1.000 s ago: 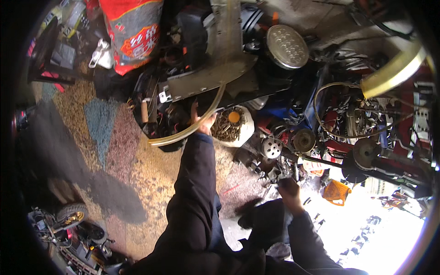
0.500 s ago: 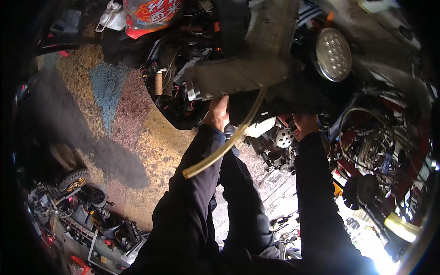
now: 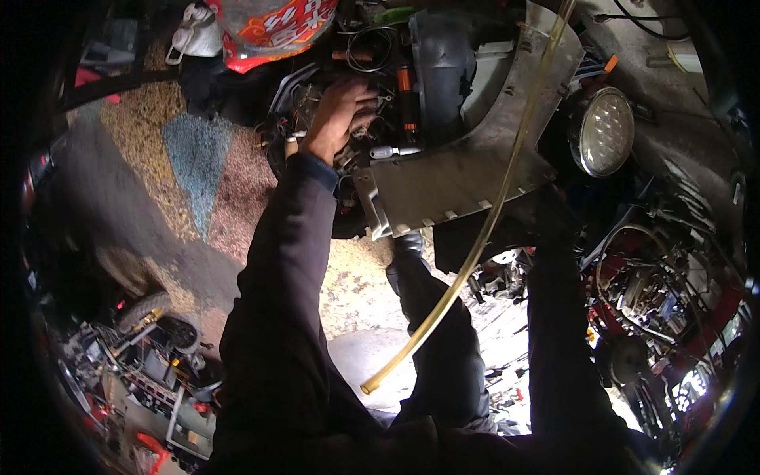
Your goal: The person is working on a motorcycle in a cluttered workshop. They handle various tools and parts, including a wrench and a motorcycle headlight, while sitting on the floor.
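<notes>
My left hand is over a dark tray full of small parts and tools, its fingers bent and slightly apart, with nothing visible in them. Beside it lies a tool with a pale grey handle. A curved grey plastic panel spreads across the middle, just right of my left hand. A long yellowish clear hose hangs in front of the panel, its cut end low in the view. My right arm goes up to the panel's right end, where the hand is lost in dark shadow.
A round lamp is right of the panel. An orange-banded black cylinder stands behind the tray. A red printed plastic bag sits at the far left. Motorcycle parts crowd the lower left, with machinery at right.
My left hand has left the panel's lower edge and moved up and left into the tray. The panel now shows tilted the other way, and the hose end hangs lower. My right hand has gone into shadow.
</notes>
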Action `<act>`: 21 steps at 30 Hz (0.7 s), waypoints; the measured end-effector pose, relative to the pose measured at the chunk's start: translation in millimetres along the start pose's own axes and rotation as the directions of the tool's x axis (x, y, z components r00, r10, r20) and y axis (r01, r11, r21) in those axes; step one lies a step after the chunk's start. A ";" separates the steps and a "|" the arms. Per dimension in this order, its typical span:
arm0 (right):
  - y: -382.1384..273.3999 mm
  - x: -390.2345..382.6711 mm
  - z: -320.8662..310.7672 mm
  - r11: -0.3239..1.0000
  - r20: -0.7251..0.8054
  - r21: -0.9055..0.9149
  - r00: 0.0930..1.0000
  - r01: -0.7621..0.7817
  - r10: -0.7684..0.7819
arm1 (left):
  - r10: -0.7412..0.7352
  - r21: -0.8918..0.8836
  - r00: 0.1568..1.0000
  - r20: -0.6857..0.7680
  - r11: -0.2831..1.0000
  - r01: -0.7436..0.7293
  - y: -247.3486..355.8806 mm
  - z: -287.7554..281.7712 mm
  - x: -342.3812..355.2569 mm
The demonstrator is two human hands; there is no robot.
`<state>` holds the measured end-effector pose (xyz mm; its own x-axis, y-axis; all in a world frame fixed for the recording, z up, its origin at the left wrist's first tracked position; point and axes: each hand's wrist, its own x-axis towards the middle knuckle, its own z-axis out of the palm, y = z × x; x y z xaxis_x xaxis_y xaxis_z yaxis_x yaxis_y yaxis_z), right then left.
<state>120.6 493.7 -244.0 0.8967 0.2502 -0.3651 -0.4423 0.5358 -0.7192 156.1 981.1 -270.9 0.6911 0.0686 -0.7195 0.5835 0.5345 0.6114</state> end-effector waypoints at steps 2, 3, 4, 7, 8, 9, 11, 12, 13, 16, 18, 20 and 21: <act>2.5 -2.3 2.5 1.000 0.005 0.001 1.000 0.022 -0.022 | 0.071 0.113 0.995 0.065 0.991 -0.078 15.2 12.7 25.7; 3.6 -5.7 2.1 0.999 0.010 -0.001 0.999 0.032 -0.032 | 0.079 0.225 0.995 0.063 0.970 -0.091 19.4 19.7 37.7; 5.4 -7.6 0.1 0.999 0.012 -0.003 0.999 0.043 -0.043 | 0.058 0.192 0.997 0.056 0.979 -0.067 21.3 27.6 48.1; 9.2 -17.4 -17.5 0.997 0.035 -0.013 0.996 0.079 -0.079 | -0.076 0.112 0.991 0.111 0.992 0.063 26.7 42.2 69.6; 10.5 -21.4 -26.8 0.996 0.050 -0.030 0.995 0.084 -0.082 | -0.143 0.091 0.981 0.134 0.987 0.132 28.4 46.2 74.0; 11.7 -24.1 -37.3 0.995 0.064 -0.058 0.995 0.081 -0.077 | -0.142 0.118 0.987 0.069 0.984 0.133 29.3 49.5 76.0; 12.3 -32.8 -57.1 0.971 0.065 -0.237 0.998 0.034 -0.018 | -0.160 0.048 0.971 0.177 0.987 0.154 33.6 52.1 76.1; 13.7 -34.4 -64.9 0.934 0.057 -0.357 0.998 -0.008 0.030 | -0.104 0.050 0.972 0.211 0.994 0.095 33.4 53.1 73.0; 13.8 -34.7 -71.0 0.880 0.040 -0.471 0.996 -0.053 0.081 | -0.115 0.045 0.980 0.161 0.993 0.109 33.8 53.8 69.7; 24.5 -29.9 -71.3 0.997 0.012 0.021 0.997 0.073 -0.073 | -0.116 0.029 0.991 0.061 0.993 0.115 30.6 59.2 56.9; 30.9 -25.4 -58.8 0.991 0.007 -0.028 0.991 0.131 -0.131 | -0.072 -0.102 0.995 0.074 0.992 0.079 25.8 68.8 50.6; 35.6 -23.4 -40.0 0.989 -0.023 -0.026 0.989 0.146 -0.147 | -0.063 -0.172 0.995 0.077 0.982 0.075 21.4 74.3 42.8; 37.5 -23.8 -29.7 0.989 -0.036 -0.026 0.988 0.148 -0.149 | -0.062 -0.152 0.997 0.039 0.986 0.067 20.4 75.5 39.7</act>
<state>82.2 483.8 -279.8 0.9514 0.1385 -0.2750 -0.3051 0.5459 -0.7803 227.7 931.1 -262.1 0.6700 0.0021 -0.7424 0.5569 0.6597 0.5045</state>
